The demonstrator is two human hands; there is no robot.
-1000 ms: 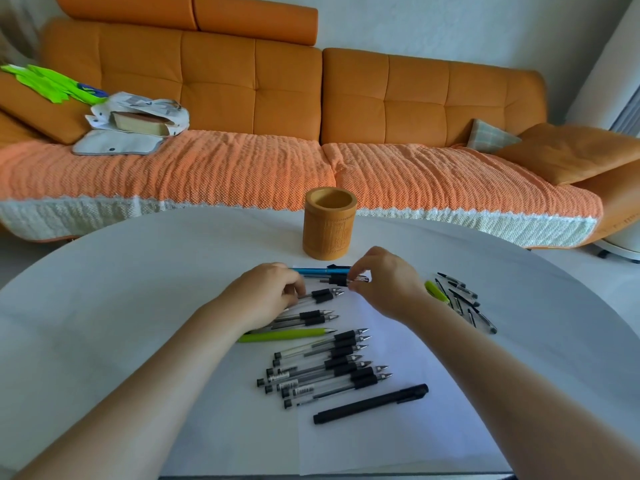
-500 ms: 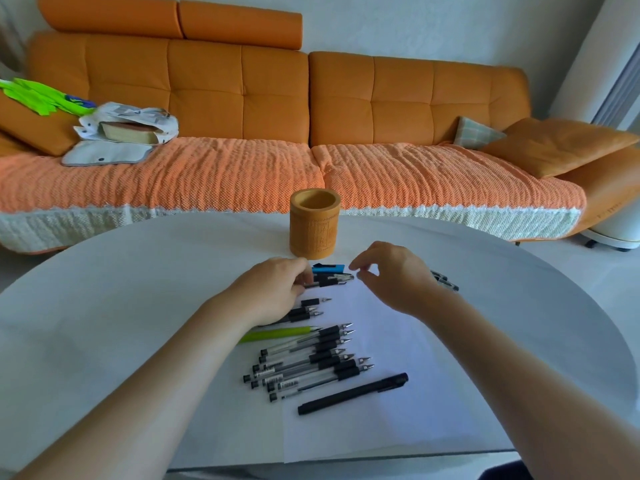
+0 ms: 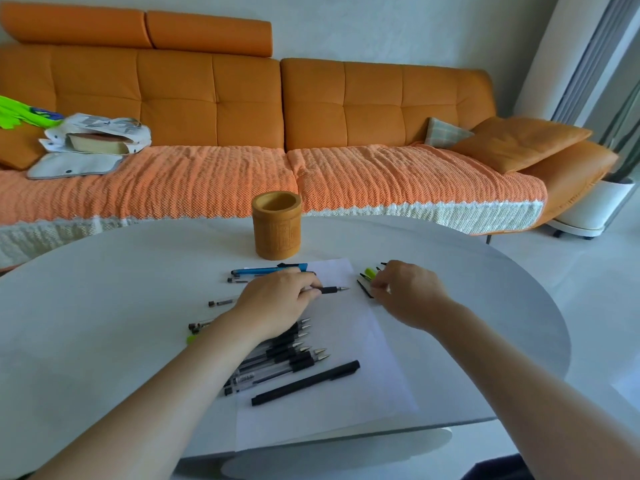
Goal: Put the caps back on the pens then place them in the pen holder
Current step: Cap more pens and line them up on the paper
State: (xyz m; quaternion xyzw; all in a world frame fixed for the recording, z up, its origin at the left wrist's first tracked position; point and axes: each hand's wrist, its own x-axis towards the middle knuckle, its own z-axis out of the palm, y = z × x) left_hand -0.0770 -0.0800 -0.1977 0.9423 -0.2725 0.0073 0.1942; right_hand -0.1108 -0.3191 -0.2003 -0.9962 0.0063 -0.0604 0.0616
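A brown cylindrical pen holder stands upright at the far middle of the white table. My left hand is shut on an uncapped black pen, whose metal tip points right. My right hand rests over a cluster of loose caps, black ones and one light green, with its fingers curled on them; what it holds is hidden. Several uncapped black pens lie in a row under my left forearm. A capped black pen lies nearest me. A blue pen lies by the holder.
A white sheet of paper lies under the pens on the round table. An orange sofa with a bag and cushions stands behind the table. A white floor unit is at the right.
My right hand let go of the pen tip and moved right onto the cluster of caps. My left hand kept the pen. The camera view shifted left.
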